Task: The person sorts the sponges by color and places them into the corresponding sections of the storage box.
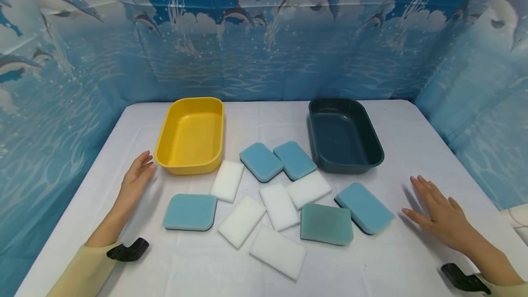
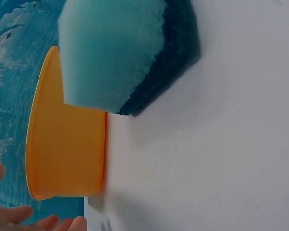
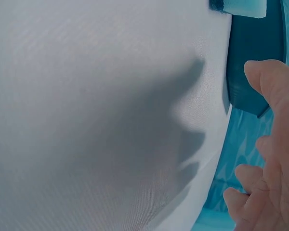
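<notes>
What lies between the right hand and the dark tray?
Bare white cloth separates the right hand from the dark tray in the head view.

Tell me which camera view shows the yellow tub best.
Head view: it shows the yellow tub whole, rim and inside floor included. The left wrist view shows its outer side, partly hidden by a blue scrub sponge; the right wrist view doesn't show it.
</notes>
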### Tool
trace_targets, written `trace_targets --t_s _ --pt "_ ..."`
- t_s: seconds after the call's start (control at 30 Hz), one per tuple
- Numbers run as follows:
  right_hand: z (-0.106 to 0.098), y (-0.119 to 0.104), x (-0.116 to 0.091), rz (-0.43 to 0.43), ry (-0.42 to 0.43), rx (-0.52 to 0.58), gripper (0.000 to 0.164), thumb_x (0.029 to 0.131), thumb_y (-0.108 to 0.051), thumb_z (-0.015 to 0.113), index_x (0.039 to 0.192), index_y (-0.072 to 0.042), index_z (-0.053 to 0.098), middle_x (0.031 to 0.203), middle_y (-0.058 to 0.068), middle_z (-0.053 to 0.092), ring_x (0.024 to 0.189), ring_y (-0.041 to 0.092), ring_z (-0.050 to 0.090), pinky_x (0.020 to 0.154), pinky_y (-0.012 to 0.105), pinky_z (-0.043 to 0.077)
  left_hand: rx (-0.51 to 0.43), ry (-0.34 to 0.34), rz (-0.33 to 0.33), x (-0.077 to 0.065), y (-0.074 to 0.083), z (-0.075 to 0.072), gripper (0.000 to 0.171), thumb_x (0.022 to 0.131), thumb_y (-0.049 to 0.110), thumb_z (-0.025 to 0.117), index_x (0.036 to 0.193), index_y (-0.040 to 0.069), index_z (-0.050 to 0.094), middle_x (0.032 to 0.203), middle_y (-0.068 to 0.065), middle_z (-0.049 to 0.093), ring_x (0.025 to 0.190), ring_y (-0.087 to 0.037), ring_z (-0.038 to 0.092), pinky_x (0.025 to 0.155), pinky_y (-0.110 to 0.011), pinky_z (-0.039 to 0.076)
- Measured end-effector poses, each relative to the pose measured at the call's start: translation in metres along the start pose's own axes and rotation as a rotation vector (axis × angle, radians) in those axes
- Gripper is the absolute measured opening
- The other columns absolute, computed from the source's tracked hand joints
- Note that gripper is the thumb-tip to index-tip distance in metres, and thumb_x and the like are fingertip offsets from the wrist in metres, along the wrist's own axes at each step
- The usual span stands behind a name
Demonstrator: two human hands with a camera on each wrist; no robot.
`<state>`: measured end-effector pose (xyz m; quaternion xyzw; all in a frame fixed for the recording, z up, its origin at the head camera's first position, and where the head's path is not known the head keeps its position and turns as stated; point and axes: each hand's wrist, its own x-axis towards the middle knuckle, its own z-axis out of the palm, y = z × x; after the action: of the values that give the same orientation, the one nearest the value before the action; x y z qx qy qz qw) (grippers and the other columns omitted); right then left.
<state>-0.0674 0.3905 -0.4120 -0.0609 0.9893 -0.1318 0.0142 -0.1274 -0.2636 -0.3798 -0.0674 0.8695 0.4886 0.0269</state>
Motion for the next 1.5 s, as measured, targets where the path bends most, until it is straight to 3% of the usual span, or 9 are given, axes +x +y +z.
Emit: trace_targets --t_s 0.23,0.47,0.77,1.23,1.4,1.5 --pt "0.005 0.0 -0.003 -0.005 0.004 0.01 0.087 0.092 -0.04 0.055 0.152 -0.011 -0.001 0.155 0.027 0.002 0.142 0.047 -0.002 0.1 0.08 0.001 -0.051 0.003 -0.006 0.009 0.0 0.007 0.065 0.102 0.038 0.028 0.151 0.007 0.0 0.157 -0.02 0.011 0.142 -0.037 0.022 0.112 -0.051 0.026" --pt "0.004 0.0 -0.004 -0.068 0.07 0.062 0.083 0.091 -0.03 0.06 0.152 -0.009 0.007 0.155 0.029 0.007 0.141 0.05 0.006 0.103 0.076 0.01 -0.053 0.004 0.016 0.018 -0.002 0.015 0.061 0.103 0.029 0.028 0.151 0.008 -0.002 0.159 -0.016 0.006 0.145 -0.035 0.018 0.112 -0.049 0.027" --pt "-0.003 -0.01 -0.007 -0.101 0.116 0.138 0.075 0.091 -0.021 0.06 0.151 -0.009 0.016 0.151 0.032 0.016 0.135 0.054 0.017 0.101 0.076 0.014 -0.051 0.011 0.024 0.018 -0.001 0.017 0.059 0.103 0.026 0.028 0.151 0.008 -0.001 0.159 -0.014 0.006 0.145 -0.034 0.018 0.112 -0.049 0.027" --pt "-0.008 -0.026 -0.009 -0.14 0.127 0.15 0.076 0.09 -0.017 0.062 0.151 -0.015 0.018 0.149 0.027 0.024 0.131 0.05 0.026 0.099 0.072 0.023 -0.077 0.001 0.025 0.019 0.002 0.017 0.059 0.103 0.025 0.028 0.151 0.009 -0.003 0.159 -0.015 0.008 0.144 -0.034 0.021 0.112 -0.048 0.028" --pt "-0.01 -0.034 -0.01 -0.16 0.134 0.129 0.075 0.09 -0.018 0.062 0.151 -0.018 0.019 0.15 0.022 0.027 0.13 0.044 0.03 0.113 0.054 0.018 -0.065 0.007 0.022 0.019 0.004 0.017 0.059 0.103 0.025 0.028 0.152 0.009 -0.002 0.159 -0.015 0.008 0.144 -0.034 0.021 0.112 -0.048 0.028" --pt "-0.011 -0.039 -0.012 -0.168 0.14 0.113 0.075 0.089 -0.019 0.063 0.151 -0.02 0.02 0.149 0.02 0.03 0.132 0.038 0.031 0.121 0.023 0.007 -0.053 0.0 0.024 0.018 0.003 0.016 0.059 0.103 0.024 0.028 0.151 0.008 -0.002 0.159 -0.015 0.006 0.144 -0.035 0.02 0.112 -0.049 0.028"
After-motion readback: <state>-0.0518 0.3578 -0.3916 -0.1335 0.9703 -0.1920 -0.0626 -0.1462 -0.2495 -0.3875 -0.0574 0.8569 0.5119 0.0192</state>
